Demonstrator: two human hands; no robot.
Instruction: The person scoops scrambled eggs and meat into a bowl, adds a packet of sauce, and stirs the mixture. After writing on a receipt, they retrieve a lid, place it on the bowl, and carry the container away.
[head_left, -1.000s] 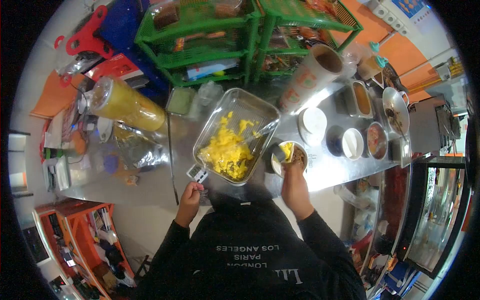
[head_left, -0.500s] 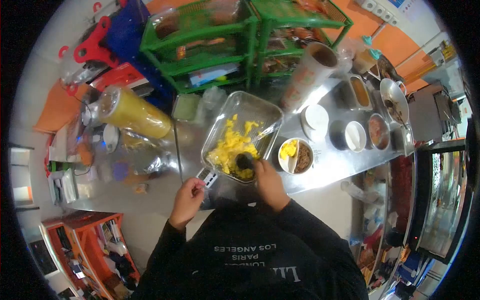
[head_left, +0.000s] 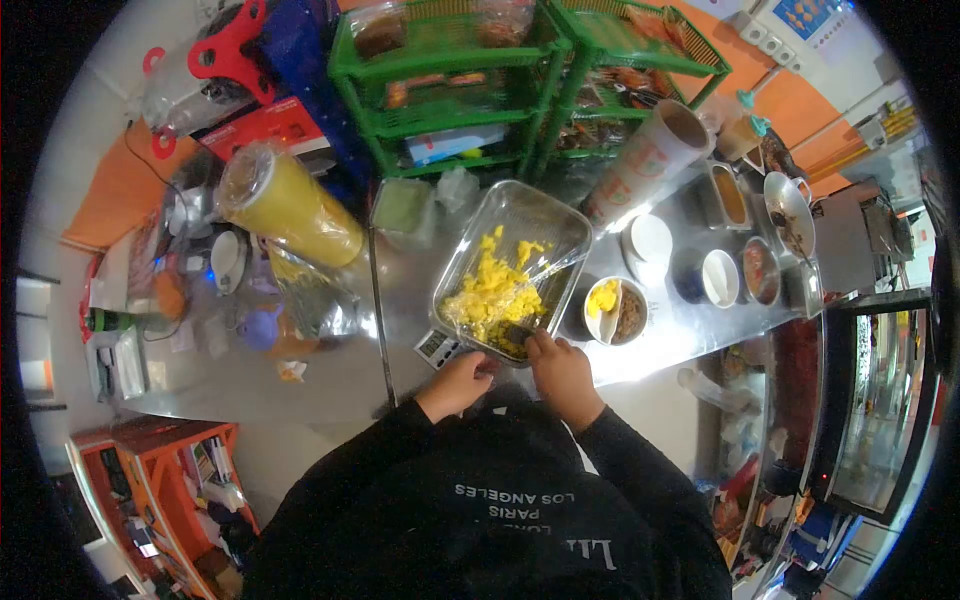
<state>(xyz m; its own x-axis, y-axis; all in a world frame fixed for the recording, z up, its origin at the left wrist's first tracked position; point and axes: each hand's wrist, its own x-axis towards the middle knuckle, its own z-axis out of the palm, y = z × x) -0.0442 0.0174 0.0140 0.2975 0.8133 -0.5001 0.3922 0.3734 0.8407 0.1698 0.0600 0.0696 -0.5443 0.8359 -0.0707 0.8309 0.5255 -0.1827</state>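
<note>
A clear rectangular tray holds yellow scrambled egg, with shiny clear film lying over part of it. At the tray's near right corner is my right hand, fingers closed; what they grip is hidden. A dark utensil head shows among the egg beside those fingers. My left hand is curled just below the tray's near edge, its fingertips pressed together on something too small to make out. Beside it, a small white digital scale shows partly by the tray's left corner.
Right of the tray stands a divided bowl with egg and brown shredded food. White lids lie behind it. A tall paper-cup stack, a yellow roll and green racks stand along the back.
My right hand has drawn back from the black utensil over the egg to the tray's near corner. My left hand has left the scale and moved right, close to the right hand.
</note>
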